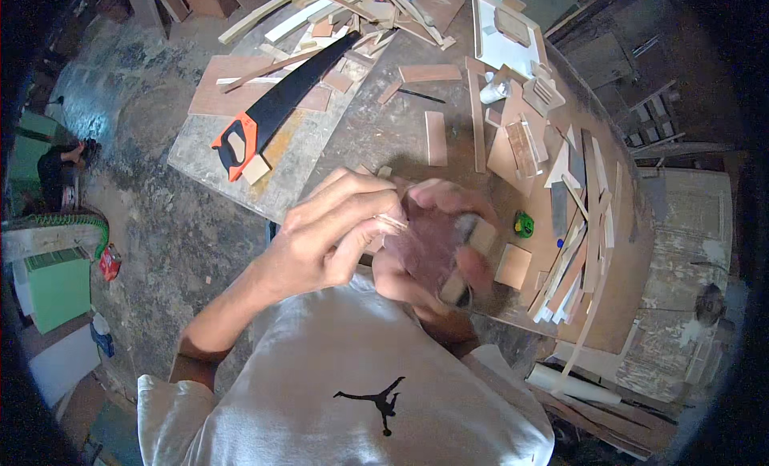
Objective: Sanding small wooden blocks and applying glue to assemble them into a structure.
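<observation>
My left hand (pixel 328 225) is closed, pinching a thin, small piece of wood (pixel 392 222) between thumb and fingers in front of my chest. Right beside it, my right hand (pixel 394 278) wraps round a block covered with a reddish-brown sheet (pixel 428 243) that looks like sandpaper. Pale ends of the block show past the sheet. The wood piece meets the near left edge of the brown sheet; whether they press together I cannot tell. The right fingers and the block are smeared by motion.
A handsaw (pixel 276 105) with an orange and black handle lies on the worktable at the far left. Wood strips (pixel 573 258) pile up on the right, near a green tape measure (pixel 523 224). Farther back are a white bottle (pixel 495 91) and more offcuts (pixel 435 137).
</observation>
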